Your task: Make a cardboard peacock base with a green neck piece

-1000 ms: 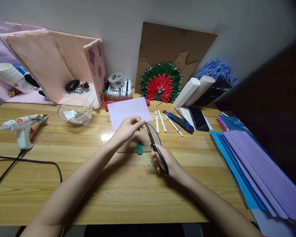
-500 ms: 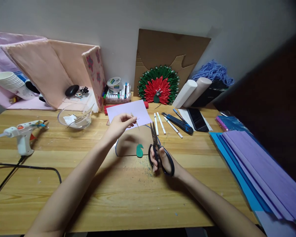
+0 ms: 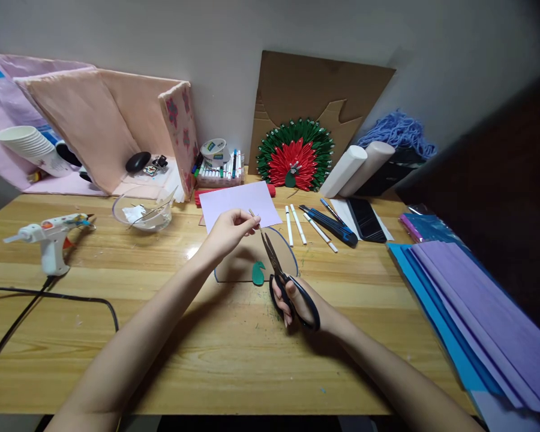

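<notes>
My left hand pinches a thin light-brown stick between thumb and fingertips, above the cardboard piece. In my right hand is a pair of black-handled scissors, blades pointing up and slightly apart, their tips at the lower end of the stick. Beneath both hands lies a cardboard piece with a curved, blue-edged outline. A green bird-neck-shaped cutout rests on it near its lower edge. Behind my left hand is a pale lilac sheet.
A glue gun with its cord and a clear bowl are on the left. Markers, a blue cutter and a phone lie right of centre. A red-green peacock craft leans at the back; coloured paper lies right.
The scissors have tilted left, bringing their blade tips up to the stick's lower end. My left hand still holds the stick. The whole view has shifted slightly.
</notes>
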Available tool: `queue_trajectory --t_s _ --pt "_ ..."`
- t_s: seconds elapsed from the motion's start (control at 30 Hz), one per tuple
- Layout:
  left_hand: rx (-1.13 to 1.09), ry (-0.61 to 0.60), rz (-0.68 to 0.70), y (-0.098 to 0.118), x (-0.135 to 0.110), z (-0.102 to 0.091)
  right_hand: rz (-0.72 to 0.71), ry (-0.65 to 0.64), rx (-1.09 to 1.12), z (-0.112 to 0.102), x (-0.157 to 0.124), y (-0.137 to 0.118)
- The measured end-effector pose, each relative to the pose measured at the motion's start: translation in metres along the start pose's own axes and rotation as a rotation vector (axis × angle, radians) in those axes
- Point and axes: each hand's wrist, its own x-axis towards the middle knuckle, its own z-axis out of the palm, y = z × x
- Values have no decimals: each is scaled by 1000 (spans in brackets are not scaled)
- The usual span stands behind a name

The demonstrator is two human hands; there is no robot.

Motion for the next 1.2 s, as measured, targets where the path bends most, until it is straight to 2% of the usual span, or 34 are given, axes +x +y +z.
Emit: queue_trajectory --t_s 0.6,1.2 --pt "7 43 20 -1 0 2 -4 21 -35 -1 0 5" --pt "-11 16 1 -1 0 5 -34 28 -51 -2 2 9"
